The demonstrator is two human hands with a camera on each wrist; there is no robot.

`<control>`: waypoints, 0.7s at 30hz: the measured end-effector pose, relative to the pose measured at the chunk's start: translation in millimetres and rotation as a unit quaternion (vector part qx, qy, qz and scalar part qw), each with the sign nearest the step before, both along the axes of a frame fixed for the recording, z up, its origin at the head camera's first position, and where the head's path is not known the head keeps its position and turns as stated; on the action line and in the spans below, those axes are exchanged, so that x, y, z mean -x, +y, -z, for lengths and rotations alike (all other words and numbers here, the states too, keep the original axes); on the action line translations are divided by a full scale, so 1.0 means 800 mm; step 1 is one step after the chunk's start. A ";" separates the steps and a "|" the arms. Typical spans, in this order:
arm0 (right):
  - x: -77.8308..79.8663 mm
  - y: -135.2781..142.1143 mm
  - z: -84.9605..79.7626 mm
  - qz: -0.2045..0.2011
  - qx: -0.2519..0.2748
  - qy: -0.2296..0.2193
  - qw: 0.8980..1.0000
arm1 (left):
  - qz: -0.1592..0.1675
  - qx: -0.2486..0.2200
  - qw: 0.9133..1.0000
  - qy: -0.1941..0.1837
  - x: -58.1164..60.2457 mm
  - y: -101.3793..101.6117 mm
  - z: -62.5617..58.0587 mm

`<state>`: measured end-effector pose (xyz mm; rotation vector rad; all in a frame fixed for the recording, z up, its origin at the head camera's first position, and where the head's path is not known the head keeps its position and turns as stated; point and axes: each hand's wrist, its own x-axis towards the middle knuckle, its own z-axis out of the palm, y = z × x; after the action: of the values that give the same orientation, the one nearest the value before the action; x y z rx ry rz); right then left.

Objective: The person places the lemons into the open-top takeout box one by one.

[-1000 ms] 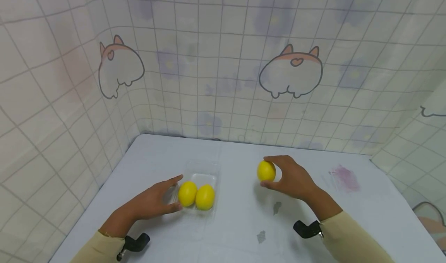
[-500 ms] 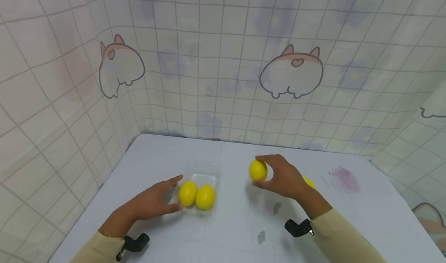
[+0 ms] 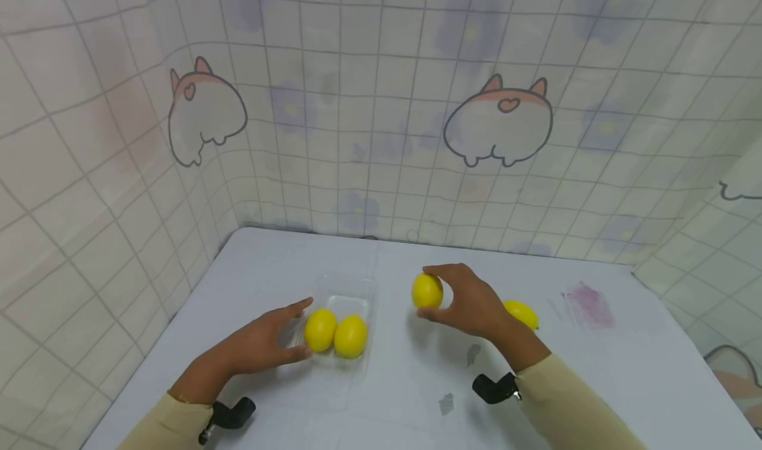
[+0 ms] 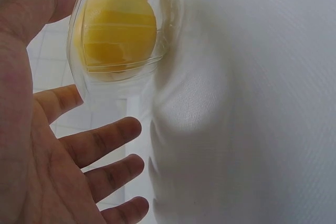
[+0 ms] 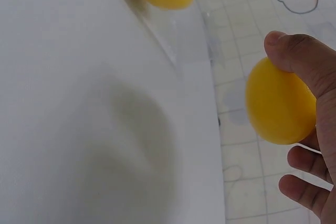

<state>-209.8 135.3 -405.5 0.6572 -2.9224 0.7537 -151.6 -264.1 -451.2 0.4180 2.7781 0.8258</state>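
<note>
My right hand (image 3: pixel 473 304) holds a yellow lemon (image 3: pixel 426 291) above the table between thumb and fingers; the right wrist view shows the thumb on the side of this lemon (image 5: pixel 281 100). Two more lemons, one on the left (image 3: pixel 321 329) and one on the right (image 3: pixel 350 337), sit side by side in a clear plastic container (image 3: pixel 348 284). At the container's left side, my left hand (image 3: pixel 256 344) has its fingers spread. In the left wrist view the left thumb and index finger touch the container wall (image 4: pixel 76 72), while the other fingers stretch out free.
Another lemon (image 3: pixel 521 314) lies on the white table (image 3: pixel 405 397) behind the right wrist, partly covered by it. A pinkish patch (image 3: pixel 589 306) marks the table at the right. Patterned curtains (image 3: pixel 381 139) stand round the back and sides.
My right hand has carried its lemon leftward, closer to the container. The lemon lying on the table has come into sight behind the right wrist. The left hand stays in place.
</note>
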 end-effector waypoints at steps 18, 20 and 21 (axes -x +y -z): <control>0.004 -0.035 0.008 -0.021 0.012 -0.003 1.000 | -0.007 -0.002 1.000 -0.007 -0.001 0.001 -0.002; 0.005 -0.039 0.009 -0.026 0.016 -0.002 1.000 | -0.009 -0.002 1.000 -0.008 -0.001 0.002 -0.003; 0.005 -0.041 0.009 -0.028 0.017 -0.001 0.999 | -0.009 -0.001 1.000 -0.009 -0.002 0.002 -0.004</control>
<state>-213.8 102.8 -412.5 0.7399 -2.8972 0.8073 -150.3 -262.2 -448.0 0.3844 2.7695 0.8338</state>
